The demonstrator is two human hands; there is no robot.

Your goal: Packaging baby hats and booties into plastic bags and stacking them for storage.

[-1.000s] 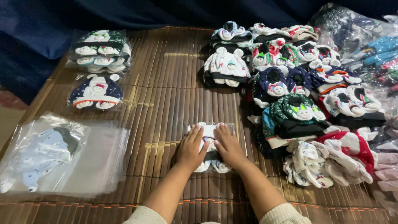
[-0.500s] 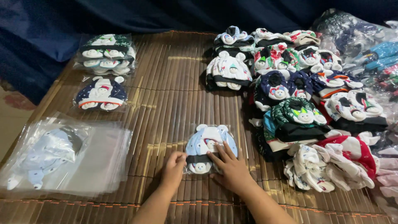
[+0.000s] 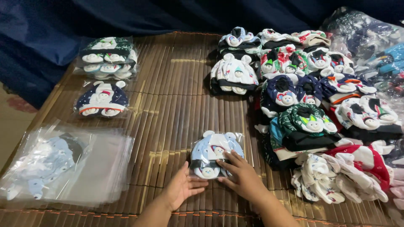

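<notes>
Sealing a bagged baby hat (image 3: 216, 154) on the bamboo mat (image 3: 176, 109).
Right hand (image 3: 240, 175) fingers lie spread on it; left hand (image 3: 182, 188) fingers together beside; the flap likely needs pressing.

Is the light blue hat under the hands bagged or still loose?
Bagged: glossy clear plastic edges show around the light blue hat, under the right hand.

A small packing spot — stacked baby hats (image 3: 303, 96), clear bags (image 3: 97, 168), a bamboo mat (image 3: 176, 109).

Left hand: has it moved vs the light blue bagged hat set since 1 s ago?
Yes. The left hand was flat on top of the light blue bagged hat set; now it lies on the bamboo mat at the bag's lower left corner, nearer the person.
</notes>
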